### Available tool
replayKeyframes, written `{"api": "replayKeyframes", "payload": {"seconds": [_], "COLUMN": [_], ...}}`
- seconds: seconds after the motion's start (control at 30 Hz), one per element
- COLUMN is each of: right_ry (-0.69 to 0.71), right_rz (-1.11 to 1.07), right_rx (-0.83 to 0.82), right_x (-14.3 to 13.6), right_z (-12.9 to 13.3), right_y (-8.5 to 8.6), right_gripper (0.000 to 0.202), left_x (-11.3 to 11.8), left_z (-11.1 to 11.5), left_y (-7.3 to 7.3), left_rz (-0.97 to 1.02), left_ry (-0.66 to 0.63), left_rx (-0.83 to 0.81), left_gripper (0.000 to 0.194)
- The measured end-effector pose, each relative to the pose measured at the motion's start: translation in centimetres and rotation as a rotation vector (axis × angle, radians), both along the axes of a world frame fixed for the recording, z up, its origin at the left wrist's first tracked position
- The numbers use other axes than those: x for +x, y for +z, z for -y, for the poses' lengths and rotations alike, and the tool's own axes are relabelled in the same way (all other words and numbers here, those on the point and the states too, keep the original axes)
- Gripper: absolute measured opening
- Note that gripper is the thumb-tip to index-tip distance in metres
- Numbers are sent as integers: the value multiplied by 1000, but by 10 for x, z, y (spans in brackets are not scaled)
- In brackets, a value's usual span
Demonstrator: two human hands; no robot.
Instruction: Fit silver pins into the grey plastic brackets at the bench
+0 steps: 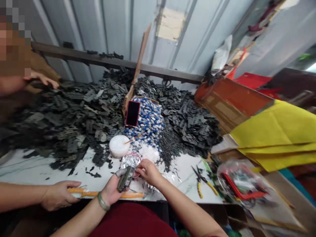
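Dark parts [125,179] sit clamped in our left hand [112,190], by the table's [186,181] near edge; our right hand [148,171] is just beside, its fingertips too blurred to tell their grip. Beyond lies partly hidden foil [130,160]. Bare tabletop separates us from pliers [203,181]. Farther back, a phone [132,113] rests on blue-and-white pieces [150,118].

Yellow-handled pliers [203,180] lay on the white, marbled tabletop [185,188], left of a clear plastic bag [243,179] with a red-rimmed item. A dark-screened phone [132,113] rested farther back. Yellow sheets [278,131] overlapped a cardboard box [228,102] at right, and a corrugated metal wall [113,29] rose behind.
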State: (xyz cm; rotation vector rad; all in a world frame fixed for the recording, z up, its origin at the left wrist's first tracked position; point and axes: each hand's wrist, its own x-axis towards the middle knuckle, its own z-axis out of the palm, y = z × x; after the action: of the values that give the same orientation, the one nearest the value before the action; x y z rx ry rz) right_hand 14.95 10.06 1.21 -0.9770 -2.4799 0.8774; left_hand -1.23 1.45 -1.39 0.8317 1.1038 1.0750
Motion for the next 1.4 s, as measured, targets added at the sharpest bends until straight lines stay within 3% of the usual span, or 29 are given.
{"api": "replayKeyframes", "payload": {"seconds": [0.1,0.17,0.33,0.4,0.5,0.63,0.8,0.9,1.0,1.17,1.23,1.4], "right_ry": [7,-20,-127,-134,-128,-95,-84,-75,15,388,448,454], "right_rz": [-35,-105,-308,-324,-278,-248,-434,-431,-320,4,81,111], "right_rx": [17,-130,-773,-873,-935,-1006,-1111,-1039,-823,-64,131,255], "right_x": [-4,-5,-11,-13,-14,-9,-5,-4,0,7,7,2], "right_z": [2,1,10,16,22,28,37,38,35,28,27,28], "right_y": [-7,-9,-5,-4,-4,-5,-6,-7,-2,24,33,36], "right_gripper": [14,20,40,44,46,46,46,49,53,66,63,58], "left_x": [0,-2,-14,-18,-22,-25,-26,-25,-25,-23,-21,-21], "left_z": [-4,-1,13,17,19,18,15,16,17,18,19,24], "left_y": [2,7,19,19,17,19,29,31,28,30,33,40], "left_rz": [16,-63,-818,-1059,-1251,-1236,-989,-1050,-1163,-1121,-1104,-1049], "left_ry": [76,67,-76,-99,-144,-229,-191,-221,-313,-362,-347,-287], "left_rx": [-27,44,550,679,812,919,833,831,879,922,907,842], "left_gripper": [41,40,15,17,16,13,15,16,21,19,17,15]}}
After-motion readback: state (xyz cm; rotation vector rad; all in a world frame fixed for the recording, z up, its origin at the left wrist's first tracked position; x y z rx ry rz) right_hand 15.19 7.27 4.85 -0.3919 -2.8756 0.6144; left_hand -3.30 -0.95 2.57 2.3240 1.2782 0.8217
